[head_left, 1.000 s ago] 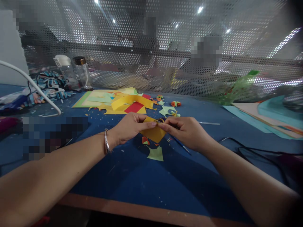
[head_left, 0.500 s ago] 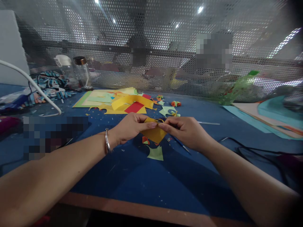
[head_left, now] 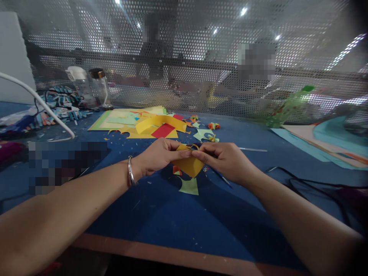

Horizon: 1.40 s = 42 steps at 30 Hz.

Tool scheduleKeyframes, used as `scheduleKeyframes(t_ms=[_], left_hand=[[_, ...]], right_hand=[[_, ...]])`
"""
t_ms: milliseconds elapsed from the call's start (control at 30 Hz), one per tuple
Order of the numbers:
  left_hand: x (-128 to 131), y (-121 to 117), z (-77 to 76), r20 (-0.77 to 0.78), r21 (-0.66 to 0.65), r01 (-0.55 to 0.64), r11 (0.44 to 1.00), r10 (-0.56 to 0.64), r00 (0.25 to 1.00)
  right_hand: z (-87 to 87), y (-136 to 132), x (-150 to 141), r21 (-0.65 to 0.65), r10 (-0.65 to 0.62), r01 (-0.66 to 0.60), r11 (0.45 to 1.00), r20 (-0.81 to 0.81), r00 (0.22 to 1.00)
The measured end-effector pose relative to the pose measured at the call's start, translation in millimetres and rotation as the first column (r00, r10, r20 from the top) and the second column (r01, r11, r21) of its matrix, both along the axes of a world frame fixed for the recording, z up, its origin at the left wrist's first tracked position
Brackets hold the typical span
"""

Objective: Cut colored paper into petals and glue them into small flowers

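Note:
A small piece of yellow paper (head_left: pixel 188 165) is held above the blue table (head_left: pixel 178 214), pinched from both sides. My left hand (head_left: pixel 159 155), with a silver bangle (head_left: pixel 130 171) on its wrist, grips the paper's left edge with closed fingers. My right hand (head_left: pixel 225 159) grips the right edge, fingertips meeting those of the left. A thin curl of yellow paper stands at the top of the piece. Below the hands lie a pale green paper scrap (head_left: pixel 189 187) and a small red scrap (head_left: pixel 176 171).
A pile of yellow, green and red paper sheets (head_left: pixel 140 122) lies beyond the hands. Two jars (head_left: pixel 90 87) stand at back left near a white cable (head_left: pixel 43 107). A perforated metal screen (head_left: pixel 201 65) closes the back. Teal sheets (head_left: pixel 327 142) and black cables (head_left: pixel 310 184) lie at right.
The yellow paper has turned slightly and hangs a little lower between the fingertips. Both hands stay in nearly the same place.

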<state>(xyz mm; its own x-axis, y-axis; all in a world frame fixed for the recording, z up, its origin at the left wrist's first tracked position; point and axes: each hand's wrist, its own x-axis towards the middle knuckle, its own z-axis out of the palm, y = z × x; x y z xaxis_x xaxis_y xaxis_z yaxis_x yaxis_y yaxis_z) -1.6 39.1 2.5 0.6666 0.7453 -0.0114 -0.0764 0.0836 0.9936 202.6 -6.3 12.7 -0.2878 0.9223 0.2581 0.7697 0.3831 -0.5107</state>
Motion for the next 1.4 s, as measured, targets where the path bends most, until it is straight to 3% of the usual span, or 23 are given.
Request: scheduleKeyframes(t_ms=[833,1400], left_hand=[[-5.7,3.2,1.2,-0.119,0.05,0.129,0.99,-0.123,0.985],[-6.6,0.2,6.4,-0.145,-0.035,0.155,0.987,-0.159,0.977]], right_hand=[[1.3,-0.4,2.3,-0.012,0.032,-0.032,0.999,-0.005,0.999],[2.1,-2.0,2.4,-0.016,0.055,-0.055,0.998,0.004,0.998]])
